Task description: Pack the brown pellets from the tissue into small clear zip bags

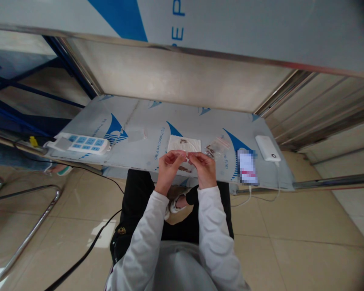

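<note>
"What's the pale bit (187, 156) pinched between the left hand (170, 163) and right hand (204, 163)?"
"Too small to tell; fingertips partly cover it."
"The brown pieces (184, 141) just beyond them?"
"Too tiny to identify."
"Phone (248, 167), right of them?"
"Blurred screen."
"Overhead panel (230, 28), well beyond?"
"Top edge cuts it."

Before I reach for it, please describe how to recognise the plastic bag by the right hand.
Start from the blue-printed table in the middle of the view. Just beyond the right hand, between the white sheet and the phone, lies the bag. Unlike these neighbours, it is see-through, with small dark pieces at its left end.
</note>
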{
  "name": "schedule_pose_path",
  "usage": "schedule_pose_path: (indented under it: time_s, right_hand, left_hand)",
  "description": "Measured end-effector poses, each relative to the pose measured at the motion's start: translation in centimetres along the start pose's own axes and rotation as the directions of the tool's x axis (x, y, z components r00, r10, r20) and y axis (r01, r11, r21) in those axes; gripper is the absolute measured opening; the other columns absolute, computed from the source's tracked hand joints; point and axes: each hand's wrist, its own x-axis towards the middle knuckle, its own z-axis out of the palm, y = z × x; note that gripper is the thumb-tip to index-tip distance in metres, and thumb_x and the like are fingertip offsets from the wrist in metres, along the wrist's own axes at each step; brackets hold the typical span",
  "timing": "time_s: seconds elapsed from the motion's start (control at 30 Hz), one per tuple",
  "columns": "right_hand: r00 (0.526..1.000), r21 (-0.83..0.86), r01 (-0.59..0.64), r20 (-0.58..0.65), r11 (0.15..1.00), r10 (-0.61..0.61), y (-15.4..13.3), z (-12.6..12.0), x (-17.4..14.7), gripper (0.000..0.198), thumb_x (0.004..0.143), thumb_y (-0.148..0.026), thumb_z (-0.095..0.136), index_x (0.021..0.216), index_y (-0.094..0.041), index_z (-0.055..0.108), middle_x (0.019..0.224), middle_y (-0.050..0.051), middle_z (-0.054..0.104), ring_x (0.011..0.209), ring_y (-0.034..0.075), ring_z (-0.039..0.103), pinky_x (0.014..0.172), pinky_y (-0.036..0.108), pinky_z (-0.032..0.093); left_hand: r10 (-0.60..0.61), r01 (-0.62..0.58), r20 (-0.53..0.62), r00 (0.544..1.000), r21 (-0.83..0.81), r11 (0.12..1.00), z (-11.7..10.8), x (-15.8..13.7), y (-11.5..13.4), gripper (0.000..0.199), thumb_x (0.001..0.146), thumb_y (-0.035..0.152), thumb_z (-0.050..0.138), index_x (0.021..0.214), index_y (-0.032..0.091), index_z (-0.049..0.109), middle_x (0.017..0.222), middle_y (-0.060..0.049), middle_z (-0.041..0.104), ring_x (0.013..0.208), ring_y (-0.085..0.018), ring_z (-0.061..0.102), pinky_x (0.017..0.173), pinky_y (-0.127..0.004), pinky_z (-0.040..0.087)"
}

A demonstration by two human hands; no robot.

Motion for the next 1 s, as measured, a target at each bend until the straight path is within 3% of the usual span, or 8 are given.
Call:
schedule_pose_path:
  time_s: [0.17, 0.33, 0.6, 0.83, 1.0]
  right_hand:
    - [0.997, 0.018, -0.050, 0.057, 0.999, 0.049, 0.1, -0.4, 0.0, 0.024, 0.062, -0.038, 0.078, 0.075, -0.018, 0.073, 0.073, 0.002, 0.072, 0.064, 0.013, 0.061, 0.065, 0.028, 0.050]
    - [0.993, 0.084, -0.106, 0.068, 0.991, 0.100, 0.4, -0.3, 0.0, 0.025, 0.063, -0.039, 0.078, 0.077, -0.019, 0.073, 0.075, 0.001, 0.071, 0.063, 0.012, 0.061, 0.064, 0.027, 0.051]
    - [0.999, -0.025, 0.043, 0.000, 0.999, -0.043, 1.8, -0.9, -0.6, 0.021, 0.067, -0.036, 0.075, 0.074, -0.017, 0.071, 0.067, 0.000, 0.069, 0.060, 0.012, 0.059, 0.061, 0.025, 0.049]
    - [1.000, -0.012, 0.004, 0.002, 1.000, -0.004, 2.7, -1.2, -1.5, 0.025, 0.071, -0.041, 0.071, 0.078, -0.016, 0.069, 0.069, 0.000, 0.068, 0.061, 0.012, 0.060, 0.063, 0.026, 0.049]
    - [0.999, 0.097, -0.014, -0.033, 0.995, 0.017, 3.7, -1.0, -2.1, 0.021, 0.070, -0.037, 0.073, 0.076, -0.016, 0.069, 0.072, 0.000, 0.070, 0.066, 0.013, 0.062, 0.068, 0.028, 0.051]
  left_hand:
    - [-0.014, 0.012, 0.046, 0.999, 0.040, 0.999, -0.3, 0.1, 0.0, 0.022, 0.071, 0.035, 0.072, 0.079, 0.014, 0.071, 0.072, -0.003, 0.070, 0.065, -0.012, 0.063, 0.066, -0.026, 0.051]
    - [-0.005, 0.005, -0.008, 1.000, 0.041, 0.999, -0.2, -0.1, -0.2, 0.023, 0.071, 0.034, 0.072, 0.078, 0.013, 0.068, 0.071, -0.003, 0.070, 0.063, -0.011, 0.063, 0.062, -0.023, 0.050]
    - [-0.037, 0.038, -0.017, 0.999, 0.058, 0.998, -0.1, -0.8, -1.6, 0.024, 0.071, 0.036, 0.071, 0.080, 0.014, 0.068, 0.070, -0.003, 0.070, 0.063, -0.013, 0.065, 0.064, -0.025, 0.051]
    - [0.047, -0.050, 0.024, 0.999, 0.178, 0.983, -0.7, -0.6, -2.9, 0.020, 0.071, 0.031, 0.072, 0.078, 0.013, 0.070, 0.075, -0.007, 0.072, 0.066, -0.015, 0.066, 0.065, -0.026, 0.052]
    - [0.002, -0.008, 0.036, 0.999, 0.164, 0.986, -0.9, -1.4, -2.9, 0.019, 0.070, 0.031, 0.072, 0.077, 0.013, 0.071, 0.075, -0.006, 0.073, 0.069, -0.016, 0.068, 0.068, -0.027, 0.053]
